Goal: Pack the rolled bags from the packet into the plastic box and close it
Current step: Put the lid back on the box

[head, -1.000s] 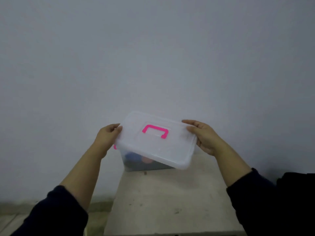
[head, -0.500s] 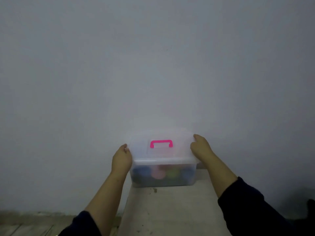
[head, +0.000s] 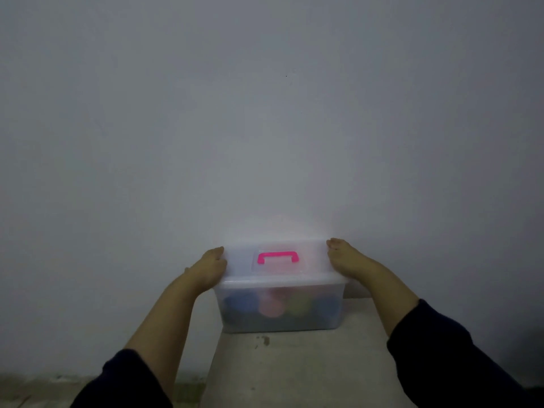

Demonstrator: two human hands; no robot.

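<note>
A clear plastic box (head: 279,322) stands on a pale stone surface (head: 297,372) against the wall. Its translucent lid (head: 312,270) with a pink handle (head: 278,257) lies flat on top of the box. Through the front wall I see several coloured rolled bags (head: 270,307), blue, pink and green. My left hand (head: 210,270) presses on the lid's left end, and my right hand (head: 346,259) presses on its right end. Both hands lie on the lid's edges with fingers together. The packet is not in view.
A plain grey wall (head: 265,113) rises right behind the box. The stone surface is narrow; a strip of floor (head: 44,390) shows below it at the left. My dark sleeves (head: 447,357) fill the lower corners.
The lid was held tilted above the box a second ago; it has come down flat onto the box. Both hands have settled onto its two ends.
</note>
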